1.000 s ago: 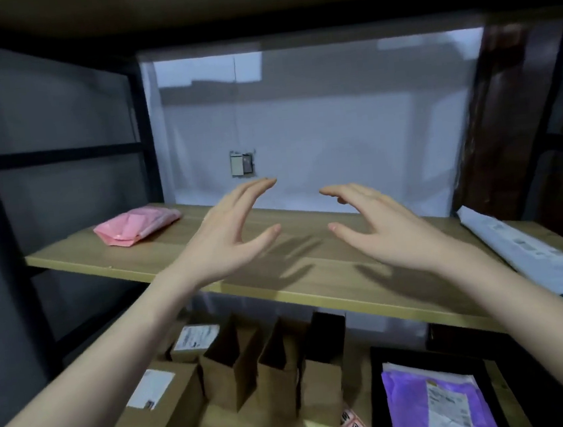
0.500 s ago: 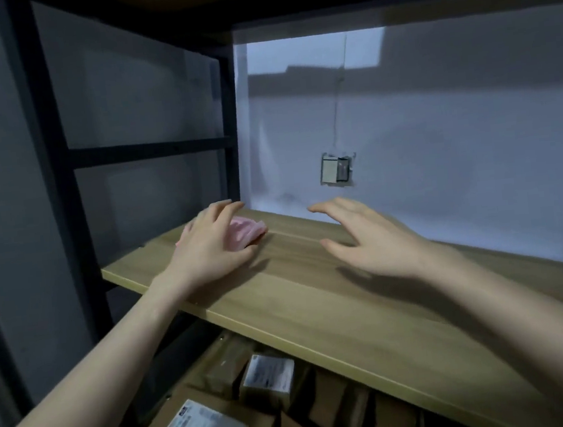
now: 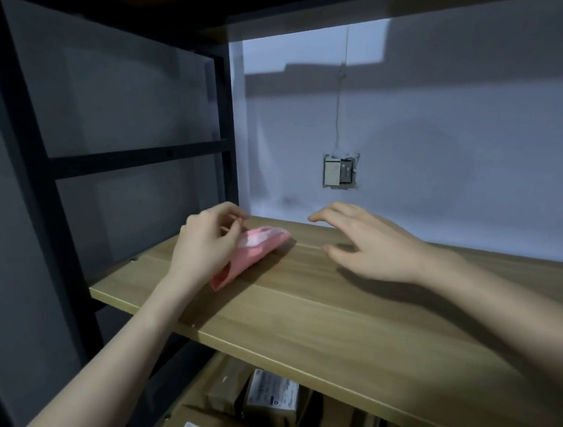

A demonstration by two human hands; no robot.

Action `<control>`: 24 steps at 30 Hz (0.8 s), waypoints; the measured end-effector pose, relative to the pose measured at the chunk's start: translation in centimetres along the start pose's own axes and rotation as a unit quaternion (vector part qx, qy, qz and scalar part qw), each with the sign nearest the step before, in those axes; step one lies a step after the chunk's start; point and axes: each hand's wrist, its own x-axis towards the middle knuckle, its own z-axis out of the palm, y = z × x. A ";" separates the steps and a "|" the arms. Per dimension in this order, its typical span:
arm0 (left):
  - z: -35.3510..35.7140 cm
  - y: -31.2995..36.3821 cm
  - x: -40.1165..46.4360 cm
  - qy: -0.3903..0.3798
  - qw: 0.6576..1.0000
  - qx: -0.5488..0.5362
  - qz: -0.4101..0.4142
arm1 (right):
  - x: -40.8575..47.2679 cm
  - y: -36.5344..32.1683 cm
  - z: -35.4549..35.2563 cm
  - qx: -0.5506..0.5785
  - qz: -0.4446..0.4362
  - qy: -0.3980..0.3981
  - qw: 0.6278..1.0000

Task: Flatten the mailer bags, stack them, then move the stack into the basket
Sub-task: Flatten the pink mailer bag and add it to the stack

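A pink mailer bag point(image 3: 261, 251) lies crumpled near the back left of the wooden shelf point(image 3: 335, 318). My left hand point(image 3: 207, 246) is closed on the bag's left part, with one corner sticking out below the palm. My right hand point(image 3: 372, 242) hovers just above the shelf to the right of the bag, fingers spread, holding nothing. No basket is in view.
A black metal upright point(image 3: 227, 132) and crossbar frame the shelf's left end. A white wall with a small socket point(image 3: 338, 171) closes the back. Several cardboard boxes with labels point(image 3: 270, 393) sit on the level below.
My view swung left, so the grey mailers on the right and the lower bin left the frame. My left hand reached the pink bag and closed on it; my right hand followed alongside.
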 end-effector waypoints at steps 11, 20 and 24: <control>3.6 4.7 -1.8 -0.272 0.958 0.084 -0.027 | -5.2 1.1 -0.8 0.015 0.006 -0.014 1.000; 4.1 7.7 -3.8 -0.258 0.958 -0.120 -0.033 | -7.7 1.3 -0.4 -0.026 -0.024 -0.038 0.999; 3.8 10.6 -4.8 -0.360 0.882 -0.271 -0.137 | -9.2 1.5 -2.4 -0.026 -0.037 0.052 0.998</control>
